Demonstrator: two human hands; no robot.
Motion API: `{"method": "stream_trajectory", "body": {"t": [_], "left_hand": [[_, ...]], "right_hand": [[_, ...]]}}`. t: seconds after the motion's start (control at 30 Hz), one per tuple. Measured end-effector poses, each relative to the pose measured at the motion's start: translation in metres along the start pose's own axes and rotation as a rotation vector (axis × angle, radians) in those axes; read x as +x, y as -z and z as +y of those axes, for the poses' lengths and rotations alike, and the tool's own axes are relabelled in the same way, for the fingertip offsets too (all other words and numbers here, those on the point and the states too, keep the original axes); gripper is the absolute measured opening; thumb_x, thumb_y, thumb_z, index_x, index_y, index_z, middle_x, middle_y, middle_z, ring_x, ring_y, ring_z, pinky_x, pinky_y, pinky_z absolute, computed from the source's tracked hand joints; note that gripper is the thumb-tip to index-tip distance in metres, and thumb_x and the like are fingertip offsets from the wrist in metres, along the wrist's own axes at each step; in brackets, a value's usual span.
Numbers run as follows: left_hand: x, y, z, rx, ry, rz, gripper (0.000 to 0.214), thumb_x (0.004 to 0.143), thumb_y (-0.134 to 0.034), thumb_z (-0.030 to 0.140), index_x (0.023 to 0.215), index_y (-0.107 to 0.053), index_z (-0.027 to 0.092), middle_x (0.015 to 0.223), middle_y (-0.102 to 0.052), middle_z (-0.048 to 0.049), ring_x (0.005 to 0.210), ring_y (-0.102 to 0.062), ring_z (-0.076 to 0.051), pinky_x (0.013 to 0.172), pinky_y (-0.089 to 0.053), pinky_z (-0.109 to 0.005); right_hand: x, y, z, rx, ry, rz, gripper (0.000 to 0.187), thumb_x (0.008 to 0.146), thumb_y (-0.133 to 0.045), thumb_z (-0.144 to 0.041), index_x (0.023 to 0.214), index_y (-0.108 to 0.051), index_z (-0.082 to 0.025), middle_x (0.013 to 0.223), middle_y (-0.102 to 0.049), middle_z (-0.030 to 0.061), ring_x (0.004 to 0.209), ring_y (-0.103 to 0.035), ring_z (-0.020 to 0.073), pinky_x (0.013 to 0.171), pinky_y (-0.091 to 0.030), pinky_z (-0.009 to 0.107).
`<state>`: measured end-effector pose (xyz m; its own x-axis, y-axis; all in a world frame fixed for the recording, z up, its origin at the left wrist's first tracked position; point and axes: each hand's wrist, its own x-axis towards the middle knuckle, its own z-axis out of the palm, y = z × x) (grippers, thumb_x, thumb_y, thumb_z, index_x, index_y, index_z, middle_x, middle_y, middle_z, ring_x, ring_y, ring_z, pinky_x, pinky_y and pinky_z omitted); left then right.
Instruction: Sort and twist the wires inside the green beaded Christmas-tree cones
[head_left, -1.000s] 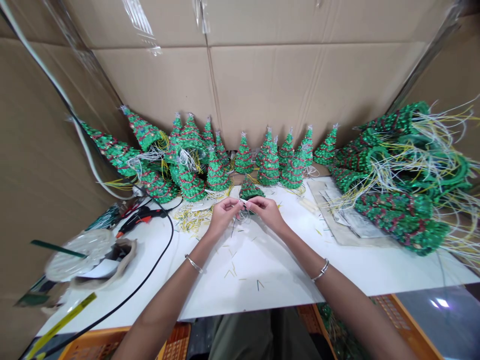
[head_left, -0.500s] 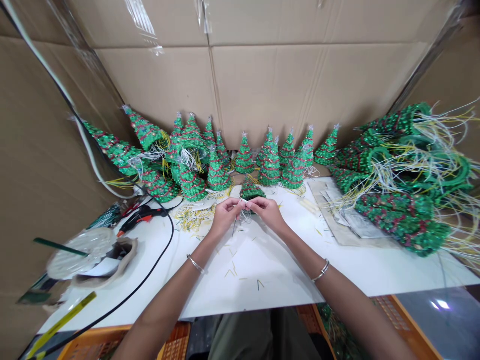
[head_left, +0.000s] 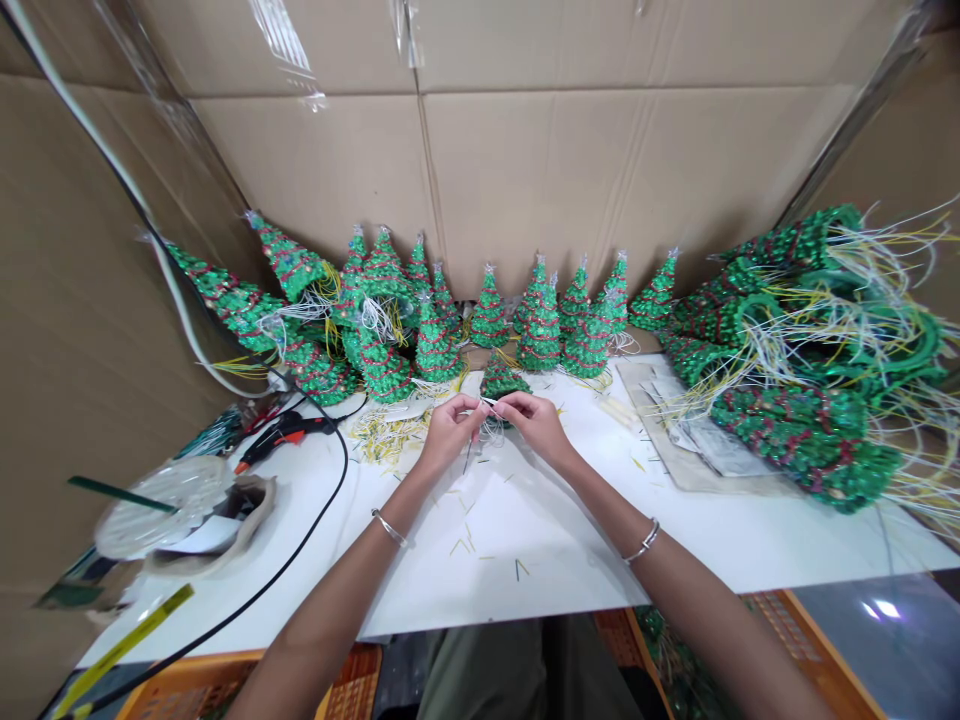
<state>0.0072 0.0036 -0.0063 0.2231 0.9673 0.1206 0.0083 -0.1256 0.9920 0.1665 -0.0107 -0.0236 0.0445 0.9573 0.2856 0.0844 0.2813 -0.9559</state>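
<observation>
In the middle of the table, my left hand (head_left: 453,428) and my right hand (head_left: 534,420) meet fingertip to fingertip. Both are closed in a pinch on thin white wire (head_left: 489,402), and a short dark strand hangs below the left fingers. Just beyond them a small green Christmas tree (head_left: 504,379) with red garland lies on its side, partly hidden by my right fingers. Loops of white wire (head_left: 491,434) hang from it between my hands. The exact wire ends inside the pinch are too small to make out.
Several finished-looking trees (head_left: 540,335) stand along the cardboard wall (head_left: 525,180). Larger trees with trailing wires (head_left: 810,440) pile up at right. Wire clippings (head_left: 390,435) litter the white table (head_left: 510,530). A glue gun (head_left: 281,440), black cable (head_left: 319,520) and plastic-lidded container (head_left: 169,505) lie left.
Both hands stay in the same place with their pinch kept. Only the fingertips and the wire between them have shifted very slightly.
</observation>
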Motion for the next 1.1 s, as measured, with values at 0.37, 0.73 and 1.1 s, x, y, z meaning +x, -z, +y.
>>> {"method": "stream_trajectory", "body": {"t": [0.37,0.73,1.1], "left_hand": [[0.0023,-0.0031,-0.0016,-0.083,0.007,0.002,0.031,0.067,-0.072,0.040,0.078,-0.057,0.016,0.066,-0.062,0.0018,0.040,-0.041,-0.004,0.039,-0.031,-0.018],[0.0032,-0.0010,-0.0041,-0.073,0.023,-0.027,0.034,0.069,-0.072,0.046,0.078,-0.062,0.014,0.058,-0.056,0.0032,0.042,-0.041,-0.005,0.041,-0.029,-0.018],[-0.0016,-0.0047,-0.0001,-0.061,-0.001,0.037,0.034,0.067,-0.074,0.045,0.077,-0.064,0.014,0.062,-0.058,0.0016,0.045,-0.039,-0.005,0.040,-0.028,-0.018]], "right_hand": [[-0.0011,-0.0005,-0.0021,-0.028,0.023,-0.004,0.027,0.077,-0.063,-0.043,0.077,-0.069,-0.017,0.072,-0.068,0.0034,0.065,-0.057,0.0151,0.062,-0.045,0.026],[-0.0010,-0.0005,-0.0009,0.003,0.022,-0.016,0.026,0.077,-0.064,-0.042,0.078,-0.070,-0.017,0.073,-0.069,0.0037,0.067,-0.060,0.0159,0.063,-0.046,0.026],[-0.0031,-0.0014,-0.0050,-0.021,0.034,-0.015,0.029,0.078,-0.064,-0.046,0.076,-0.071,-0.018,0.072,-0.069,0.0035,0.064,-0.058,0.0152,0.060,-0.045,0.026]]}}
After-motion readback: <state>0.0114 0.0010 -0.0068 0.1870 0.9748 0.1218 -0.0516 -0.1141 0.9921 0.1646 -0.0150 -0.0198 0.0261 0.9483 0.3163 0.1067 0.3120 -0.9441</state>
